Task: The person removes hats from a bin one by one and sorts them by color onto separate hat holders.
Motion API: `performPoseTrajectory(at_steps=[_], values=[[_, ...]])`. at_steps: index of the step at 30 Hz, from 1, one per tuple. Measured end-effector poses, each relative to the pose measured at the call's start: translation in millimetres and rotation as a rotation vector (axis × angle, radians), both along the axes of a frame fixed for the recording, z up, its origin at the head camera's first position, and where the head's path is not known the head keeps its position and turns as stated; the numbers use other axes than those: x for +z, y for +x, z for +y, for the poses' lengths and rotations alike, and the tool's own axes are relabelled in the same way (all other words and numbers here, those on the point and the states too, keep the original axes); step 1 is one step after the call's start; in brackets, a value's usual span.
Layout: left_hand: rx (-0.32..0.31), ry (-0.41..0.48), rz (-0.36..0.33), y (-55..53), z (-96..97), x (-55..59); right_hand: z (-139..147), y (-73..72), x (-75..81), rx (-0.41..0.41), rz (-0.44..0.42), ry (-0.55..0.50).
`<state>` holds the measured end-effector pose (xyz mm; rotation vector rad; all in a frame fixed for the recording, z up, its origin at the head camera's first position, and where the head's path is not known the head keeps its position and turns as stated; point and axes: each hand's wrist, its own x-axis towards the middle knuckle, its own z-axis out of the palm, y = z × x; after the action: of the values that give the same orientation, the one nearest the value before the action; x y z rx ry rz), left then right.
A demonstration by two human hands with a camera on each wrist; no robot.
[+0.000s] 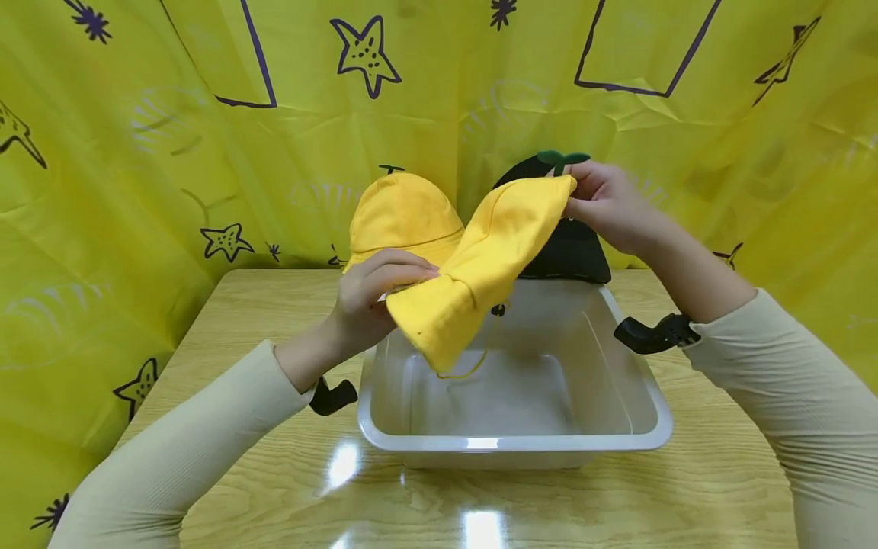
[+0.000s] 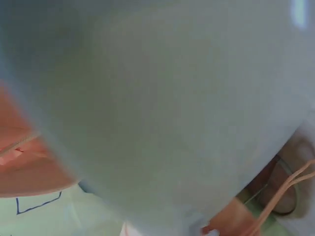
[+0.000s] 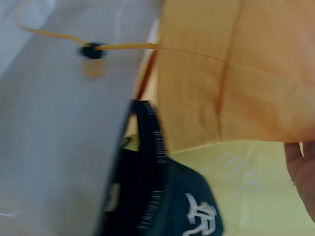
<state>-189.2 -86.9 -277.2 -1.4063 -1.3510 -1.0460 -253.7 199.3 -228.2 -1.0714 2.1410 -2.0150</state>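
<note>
A yellow bucket hat [image 1: 497, 244] is stretched between both hands above a pale tub [image 1: 514, 444], its brim low on the left. My left hand [image 1: 366, 297] grips the brim edge. With thumb and fingers, my right hand [image 1: 613, 206] pinches the top of the crown. Right by those fingertips, a green sprout-shaped piece [image 1: 562, 160] sticks up. A thin yellow cord [image 1: 473, 370] hangs from the hat into the tub; its dark toggle [image 3: 92, 50] shows in the right wrist view. A blurred pale surface covers most of the left wrist view, hiding the left fingers there.
Behind the tub on the left stands another yellow hat [image 1: 405, 210]. A black cap [image 1: 565, 252] sits at the tub's back right; white lettering [image 3: 201, 216] marks it. The wooden table [image 1: 274, 473] extends around the tub, backed by a yellow printed curtain [image 1: 439, 114].
</note>
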Motion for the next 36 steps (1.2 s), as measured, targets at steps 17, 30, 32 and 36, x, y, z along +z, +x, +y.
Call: performPoseTrajectory(at_steps=[17, 30, 32, 36], values=[[0.188, 0.007, -0.097, -46.4, 19.6, 55.7, -26, 4.9, -37.6, -0.655, -0.049, 0.142], [0.338, 0.245, -0.352, -59.1, 14.3, 74.4, -69, 49.2, -62.2, -0.510, 0.027, 0.349], [0.334, 0.253, -0.358, -59.1, 13.5, 74.8, -72, 46.8, -60.3, -0.553, 0.076, 0.337], [0.338, 0.298, -0.387, -58.9, 9.4, 75.5, -67, 38.6, -56.0, -0.634, 0.103, 0.308]])
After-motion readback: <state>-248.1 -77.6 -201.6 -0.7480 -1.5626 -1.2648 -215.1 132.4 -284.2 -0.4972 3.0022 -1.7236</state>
